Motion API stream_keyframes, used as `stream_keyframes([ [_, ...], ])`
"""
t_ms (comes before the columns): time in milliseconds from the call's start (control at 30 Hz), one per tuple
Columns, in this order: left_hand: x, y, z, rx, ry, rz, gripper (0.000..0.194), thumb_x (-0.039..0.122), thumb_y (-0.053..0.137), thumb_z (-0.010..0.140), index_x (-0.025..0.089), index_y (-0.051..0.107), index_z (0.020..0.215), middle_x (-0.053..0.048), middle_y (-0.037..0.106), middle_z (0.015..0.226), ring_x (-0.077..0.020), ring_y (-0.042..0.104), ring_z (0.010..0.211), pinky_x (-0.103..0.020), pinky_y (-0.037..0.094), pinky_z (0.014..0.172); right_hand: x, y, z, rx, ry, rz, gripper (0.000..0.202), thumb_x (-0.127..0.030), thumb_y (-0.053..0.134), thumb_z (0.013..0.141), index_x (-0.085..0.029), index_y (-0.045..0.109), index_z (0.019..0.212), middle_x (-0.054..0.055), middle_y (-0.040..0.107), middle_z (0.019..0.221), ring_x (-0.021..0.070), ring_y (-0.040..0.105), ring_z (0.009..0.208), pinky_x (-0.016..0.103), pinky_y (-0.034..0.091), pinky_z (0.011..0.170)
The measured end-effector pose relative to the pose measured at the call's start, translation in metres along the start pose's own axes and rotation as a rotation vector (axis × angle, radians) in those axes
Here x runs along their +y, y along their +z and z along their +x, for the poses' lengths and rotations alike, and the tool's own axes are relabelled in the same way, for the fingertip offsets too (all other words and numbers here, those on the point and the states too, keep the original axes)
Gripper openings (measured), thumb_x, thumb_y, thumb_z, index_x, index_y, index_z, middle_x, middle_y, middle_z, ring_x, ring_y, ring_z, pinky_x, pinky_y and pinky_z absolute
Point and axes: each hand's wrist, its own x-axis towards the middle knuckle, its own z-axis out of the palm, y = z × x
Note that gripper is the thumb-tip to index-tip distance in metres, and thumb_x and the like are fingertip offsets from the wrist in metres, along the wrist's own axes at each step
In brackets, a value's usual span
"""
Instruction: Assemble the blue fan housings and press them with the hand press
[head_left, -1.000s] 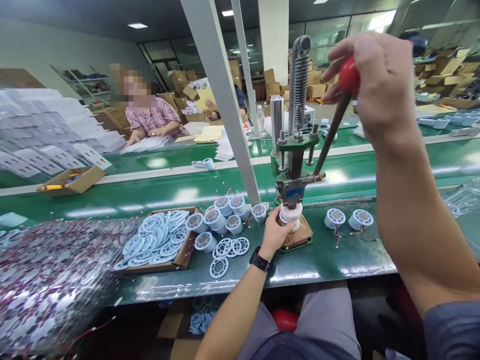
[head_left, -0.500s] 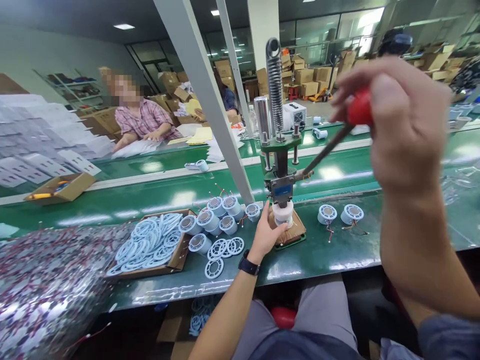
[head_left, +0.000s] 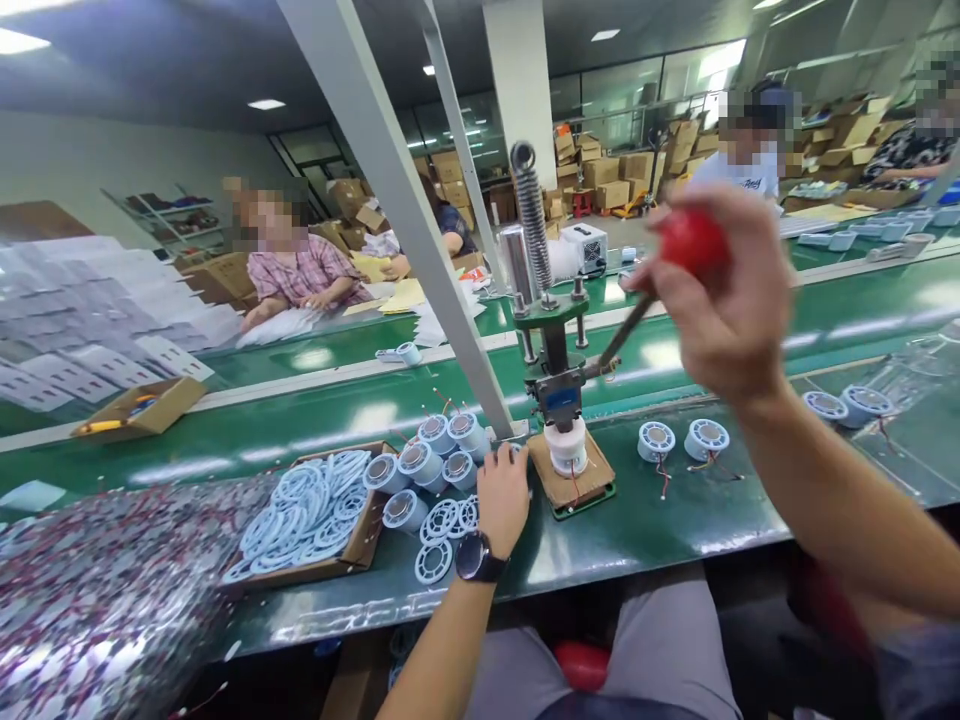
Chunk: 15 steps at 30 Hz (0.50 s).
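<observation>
My right hand, slightly blurred, grips the red ball knob of the lever on a hand press. Under the ram, a white round piece with red wires sits on the press's brown base pad. Left of the press, my left hand, wearing a dark watch, has its fingers curled over a light-blue cylinder, mostly hidden beneath them. A group of light-blue cylinders with wires stands beside it. Flat light-blue slotted rings lie near my wrist.
A cardboard tray of blue rings stands left, next to a heap of wired parts. Finished-looking cylinders stand right of the press. A slanted white post rises behind. Co-workers sit across the green bench.
My left hand has left the white piece under the press and moved left onto a light-blue cylinder. My right hand stays on the knob. The view has shifted, showing more on the right.
</observation>
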Motion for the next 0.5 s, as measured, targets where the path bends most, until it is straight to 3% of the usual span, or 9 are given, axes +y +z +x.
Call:
stream_keyframes([
  [67, 0.006, -0.007, -0.013, -0.027, 0.007, 0.059, 0.042, 0.000, 0.041, 0.082, 0.015, 0.067, 0.112, -0.015, 0.064, 0.106, -0.0304, 0.060, 0.098, -0.045, 0.052, 0.082, 0.013, 0.010, 0.037, 0.002, -0.006, -0.006, 0.046, -0.042, 0.047, 0.100, -0.025, 0.042, 0.142, 0.006, 0.048, 0.146, 0.0253, 0.051, 0.132, 0.046, 0.055, 0.099],
  [133, 0.011, -0.012, -0.026, -0.054, 0.017, 0.092, 0.040, 0.000, 0.046, 0.080, 0.015, 0.068, 0.111, -0.013, 0.065, 0.099, -0.0281, 0.062, 0.091, -0.040, 0.053, 0.078, 0.020, 0.021, 0.038, -0.017, -0.023, 0.016, 0.052, -0.044, 0.049, 0.098, -0.026, 0.037, 0.146, 0.006, 0.044, 0.151, 0.0258, 0.050, 0.133, 0.047, 0.054, 0.100],
  [233, 0.019, -0.016, -0.042, -0.068, 0.020, 0.072, 0.042, 0.009, 0.055, 0.083, 0.015, 0.061, 0.124, -0.012, 0.065, 0.108, -0.0258, 0.065, 0.093, -0.037, 0.055, 0.082, 0.027, 0.043, -0.029, -0.037, 0.001, 0.105, 0.062, -0.040, 0.053, 0.095, -0.028, 0.028, 0.150, 0.009, 0.041, 0.153, 0.0256, 0.052, 0.132, 0.048, 0.051, 0.105],
  [333, 0.018, -0.020, -0.053, 0.038, -0.010, -0.133, 0.041, 0.017, 0.054, 0.091, 0.017, 0.054, 0.132, -0.013, 0.063, 0.121, -0.0201, 0.067, 0.094, -0.031, 0.056, 0.083, 0.031, 0.078, -0.128, 0.003, 0.267, 0.062, 0.071, -0.034, 0.058, 0.090, -0.025, 0.024, 0.152, 0.015, 0.045, 0.149, 0.0278, 0.053, 0.132, 0.049, 0.049, 0.107],
  [400, 0.007, -0.023, -0.058, 0.159, -0.046, -0.207, 0.031, 0.017, 0.046, 0.096, 0.018, 0.060, 0.123, -0.011, 0.066, 0.117, -0.0192, 0.068, 0.093, -0.031, 0.057, 0.083, 0.033, 0.106, -0.180, -0.069, 0.420, -0.007, 0.076, -0.036, 0.062, 0.087, -0.020, 0.025, 0.152, 0.018, 0.054, 0.141, 0.0297, 0.059, 0.124, 0.048, 0.053, 0.101],
  [500, -0.025, -0.025, -0.066, 0.249, -0.101, -0.127, 0.031, 0.015, 0.038, 0.098, 0.018, 0.066, 0.111, -0.012, 0.071, 0.108, -0.0240, 0.067, 0.103, -0.041, 0.055, 0.091, 0.034, 0.142, -0.212, -0.110, 0.495, -0.048, 0.074, -0.035, 0.060, 0.087, -0.017, 0.027, 0.151, 0.017, 0.064, 0.127, 0.0283, 0.067, 0.110, 0.043, 0.058, 0.090],
])
